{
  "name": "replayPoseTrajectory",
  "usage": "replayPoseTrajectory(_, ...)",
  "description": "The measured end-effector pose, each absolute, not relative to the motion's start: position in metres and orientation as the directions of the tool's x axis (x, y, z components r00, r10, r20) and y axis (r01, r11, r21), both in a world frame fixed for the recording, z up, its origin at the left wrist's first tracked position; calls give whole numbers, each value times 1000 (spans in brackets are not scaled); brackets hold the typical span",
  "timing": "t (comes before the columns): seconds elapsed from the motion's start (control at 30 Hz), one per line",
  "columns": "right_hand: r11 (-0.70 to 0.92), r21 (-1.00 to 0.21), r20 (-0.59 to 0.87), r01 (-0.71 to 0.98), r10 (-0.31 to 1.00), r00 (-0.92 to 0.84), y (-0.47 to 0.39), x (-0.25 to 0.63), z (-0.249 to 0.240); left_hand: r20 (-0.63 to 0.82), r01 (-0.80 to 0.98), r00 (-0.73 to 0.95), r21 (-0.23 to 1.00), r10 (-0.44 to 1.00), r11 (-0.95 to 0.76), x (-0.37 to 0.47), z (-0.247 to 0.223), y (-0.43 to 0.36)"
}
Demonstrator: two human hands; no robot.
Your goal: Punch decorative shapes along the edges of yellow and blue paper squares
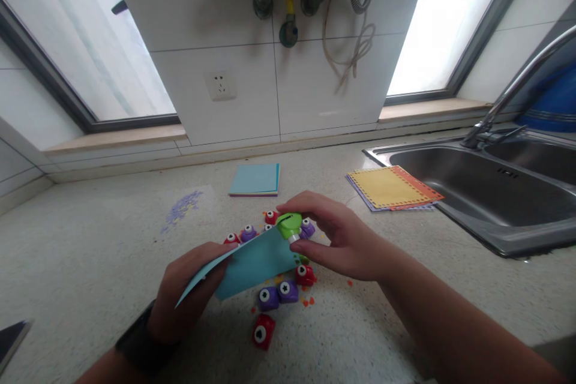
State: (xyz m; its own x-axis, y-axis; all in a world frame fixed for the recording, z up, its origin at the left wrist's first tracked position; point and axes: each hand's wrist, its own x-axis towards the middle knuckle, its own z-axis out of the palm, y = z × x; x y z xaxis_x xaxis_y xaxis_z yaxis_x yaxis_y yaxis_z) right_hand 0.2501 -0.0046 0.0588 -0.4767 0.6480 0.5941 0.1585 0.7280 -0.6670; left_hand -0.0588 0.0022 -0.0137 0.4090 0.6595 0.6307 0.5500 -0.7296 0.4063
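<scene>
A light blue sheet of paper (258,261), bent along its length, is held at its left end by my left hand (191,279). My right hand (335,231) grips a green paper punch (289,225) between thumb and fingers, at the sheet's upper right corner. Small holes show along the sheet's right edge. Around and below the sheet lie several red and purple punches, among them a red one (263,332) nearest me, a purple one (269,298) and another red one (305,275). Some are partly hidden by the sheet.
A stack of blue paper (255,179) lies near the wall. Yellow and orange sheets with punched edges (387,186) rest beside the metal sink (486,192). Purple paper bits (182,209) lie at the left, and orange bits (308,302) are scattered near the punches.
</scene>
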Motion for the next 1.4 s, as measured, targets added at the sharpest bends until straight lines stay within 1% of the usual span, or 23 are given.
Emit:
replayPoseTrajectory(0.1,653,-745,540,133,708,-455,-3,250,54,581,567,351,492,734,-660,-54,-5,3)
replayPoseTrajectory(0.17,575,-811,481,105,759,-439,-1,250,51,506,573,281,593,815,-566,-52,1,3)
replayPoseTrajectory(0.23,466,-882,396,74,816,-422,2,249,48,420,535,193,713,887,-454,-51,4,4)
replayPoseTrajectory(0.33,275,-961,262,-30,868,-422,6,246,45,248,384,116,882,962,-274,-53,6,6)
replayPoseTrajectory(0.43,124,-984,171,-131,876,-451,9,242,44,62,201,116,976,991,-84,-54,7,8)
replayPoseTrajectory(0.53,18,-987,89,-157,887,-454,11,240,41,-68,54,117,997,991,62,-52,10,8)
replayPoseTrajectory(0.67,-111,-976,-15,-186,890,-455,14,238,35,-190,-107,129,973,973,205,-46,16,8)
replayPoseTrajectory(0.77,-177,-961,-69,-214,898,-434,16,237,32,-252,-178,171,943,953,281,-44,19,9)
replayPoseTrajectory(0.87,-204,-944,-83,-260,909,-410,17,235,31,-278,-218,239,918,930,330,-42,18,8)
replayPoseTrajectory(1.0,-228,-924,-102,-306,921,-377,18,232,30,-316,-200,266,906,911,373,-40,16,6)
replayPoseTrajectory(1.13,-233,-936,-127,-263,922,-367,20,232,25,-320,-160,291,913,902,376,-40,11,8)
replayPoseTrajectory(1.23,-224,-942,-127,-249,927,-354,21,232,22,-321,-97,323,925,890,369,-43,6,11)
replayPoseTrajectory(1.4,-233,-949,-136,-214,912,-386,20,229,20,-309,-6,295,946,904,325,-50,-3,15)
